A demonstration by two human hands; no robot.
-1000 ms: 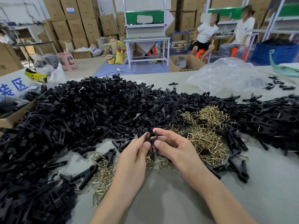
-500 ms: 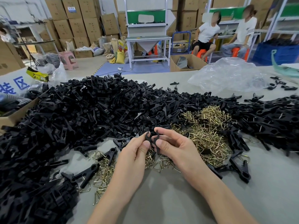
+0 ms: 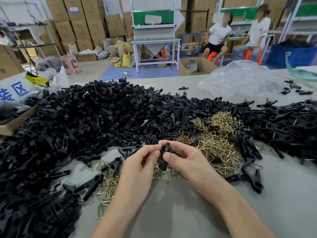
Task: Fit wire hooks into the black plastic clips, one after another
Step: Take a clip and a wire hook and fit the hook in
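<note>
Head view: the narrow black plastic clip [image 3: 164,152] stands upright at centre, pinched between thumb and fingers of the left hand [image 3: 139,167] and the right hand [image 3: 187,160], above the grey surface [image 3: 188,212]. Since half a second ago its forked top has turned edge-on and both hands sit slightly lower. Whether a wire is seated cannot be told; fitting is judged still under way. Tangled brass-coloured wire hooks [image 3: 217,138] lie at 2 o'clock, heaped loose black clips [image 3: 85,126] at 10 o'clock.

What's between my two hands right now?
One black clip, pinched by the left hand and the right hand, shown in the head view.
</note>
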